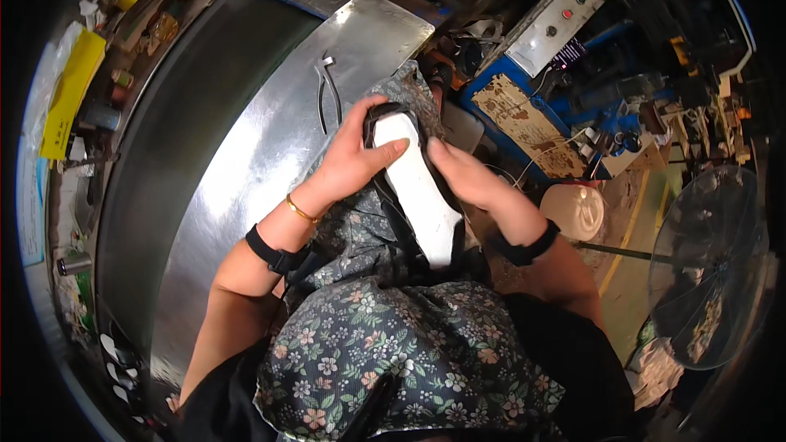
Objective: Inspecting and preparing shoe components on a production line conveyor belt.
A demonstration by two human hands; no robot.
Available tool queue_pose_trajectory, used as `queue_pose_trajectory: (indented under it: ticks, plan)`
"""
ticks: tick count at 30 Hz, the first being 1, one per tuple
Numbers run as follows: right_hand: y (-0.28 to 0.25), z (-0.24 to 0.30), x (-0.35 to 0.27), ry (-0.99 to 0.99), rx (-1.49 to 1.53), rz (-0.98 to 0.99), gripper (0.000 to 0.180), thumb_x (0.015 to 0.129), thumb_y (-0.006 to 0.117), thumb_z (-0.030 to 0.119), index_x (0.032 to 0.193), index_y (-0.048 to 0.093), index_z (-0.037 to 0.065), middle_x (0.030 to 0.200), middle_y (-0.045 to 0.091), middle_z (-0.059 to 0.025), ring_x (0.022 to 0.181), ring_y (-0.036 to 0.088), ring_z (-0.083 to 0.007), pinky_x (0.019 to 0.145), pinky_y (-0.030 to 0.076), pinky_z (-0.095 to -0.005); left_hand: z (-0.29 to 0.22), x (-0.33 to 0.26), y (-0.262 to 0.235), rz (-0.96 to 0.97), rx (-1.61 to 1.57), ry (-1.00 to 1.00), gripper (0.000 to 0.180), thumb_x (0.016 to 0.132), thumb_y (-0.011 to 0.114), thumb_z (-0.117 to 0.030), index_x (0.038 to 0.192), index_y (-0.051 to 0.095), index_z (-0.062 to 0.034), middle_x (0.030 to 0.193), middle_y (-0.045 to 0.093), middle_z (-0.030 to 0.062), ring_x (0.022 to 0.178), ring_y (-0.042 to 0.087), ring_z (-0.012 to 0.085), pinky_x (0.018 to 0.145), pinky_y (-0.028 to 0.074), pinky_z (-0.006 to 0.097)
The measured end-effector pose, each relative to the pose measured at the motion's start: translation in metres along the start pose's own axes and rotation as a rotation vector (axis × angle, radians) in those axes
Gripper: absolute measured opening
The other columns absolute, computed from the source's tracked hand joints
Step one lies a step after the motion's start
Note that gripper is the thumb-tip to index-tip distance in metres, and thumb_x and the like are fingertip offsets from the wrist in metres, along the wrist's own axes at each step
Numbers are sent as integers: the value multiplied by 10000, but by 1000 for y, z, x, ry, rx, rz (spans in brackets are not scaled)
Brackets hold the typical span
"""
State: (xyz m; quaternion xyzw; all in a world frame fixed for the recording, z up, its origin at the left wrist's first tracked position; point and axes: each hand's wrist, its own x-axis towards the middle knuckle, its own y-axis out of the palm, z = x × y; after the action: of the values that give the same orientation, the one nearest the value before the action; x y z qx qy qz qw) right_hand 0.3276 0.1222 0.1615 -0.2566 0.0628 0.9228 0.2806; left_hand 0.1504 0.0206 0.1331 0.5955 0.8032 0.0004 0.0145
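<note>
A shoe with a dark upper and a white sole side (416, 188) lies bottom up over my lap, one end pointing away from me. My left hand (360, 151) grips its far left side, the thumb pressed on the white surface and the fingers curled around the edge. Against the right side rests my right hand (467, 173), its thumb at the rim and its other fingers mostly hidden beneath. A pair of metal pincers (322, 98) lies on the shiny metal table (246, 147), just beyond my left hand.
Left of the table runs a dark conveyor belt (155, 164). At the right stand a blue machine with a control panel (550, 29), a pale plastic container (573, 211) and a round fan guard (711, 270). A floral apron (393, 360) covers my lap.
</note>
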Motion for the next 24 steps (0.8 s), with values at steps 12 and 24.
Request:
queue_pose_trajectory:
  ticks: [12, 24]
  plan:
    - [38, -45, -1, -380, 280, -26, 594, 1038, 453, 261, 1494, 212, -32, 1461, 396, -144, 1317, 394, -202, 1094, 308, -304, -8, -12, 2, -205, -584, 8, 549, 1000, 444, -359, 1350, 461, 63, 1412, 498, 127, 1295, 469, 236, 1126, 320, 376]
    - [88, -54, -1, -604, -43, -167, 670, 1010, 479, 201, 1476, 92, -85, 1450, 348, -238, 1311, 396, -296, 1084, 322, -374, -8, -65, -8, -252, 728, 199, 541, 1008, 415, -253, 1369, 318, 138, 1306, 473, 372, 1215, 521, 443, 999, 450, 436]
